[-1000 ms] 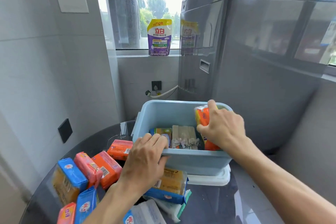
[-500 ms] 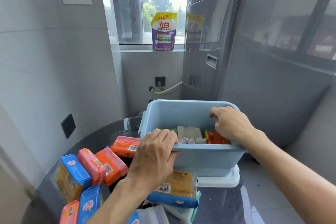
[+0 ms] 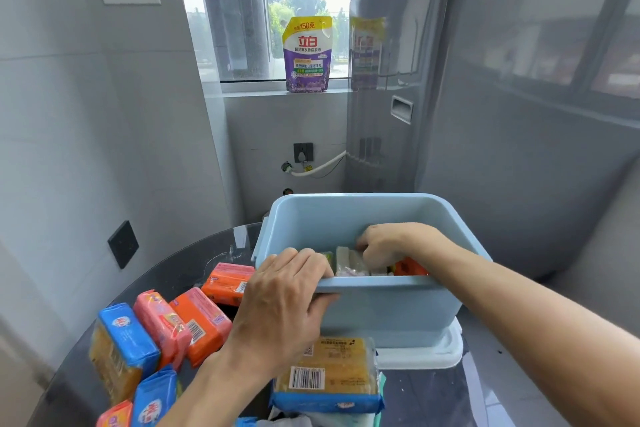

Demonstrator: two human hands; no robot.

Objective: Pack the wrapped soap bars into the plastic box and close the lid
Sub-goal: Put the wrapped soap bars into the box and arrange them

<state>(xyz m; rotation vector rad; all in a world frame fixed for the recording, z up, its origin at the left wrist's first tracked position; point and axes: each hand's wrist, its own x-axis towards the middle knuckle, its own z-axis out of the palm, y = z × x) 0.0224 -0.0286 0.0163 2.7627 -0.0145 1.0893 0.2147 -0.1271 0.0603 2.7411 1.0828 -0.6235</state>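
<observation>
Nearest on the dark surface lies a yellow soap bar in a blue-edged wrapper, barcode up, just in front of the box. To its left sits a loose cluster of wrapped bars: blue-and-yellow ones, a pink one and orange ones, all still outside.

The left hand grasps the near rim of the light blue plastic box, fingers curled over the edge, steadying it. The box stands on what looks like its white lid, which shows beneath its base on the right.

Farther in, the right hand is down inside the box among pale bars and an orange one; its fingers are bent, but whether they pinch a bar or only push it I cannot tell.

Packing seems to be partway done. The next move probably calls for drawing the right hand out and reaching left for another bar from the cluster.
</observation>
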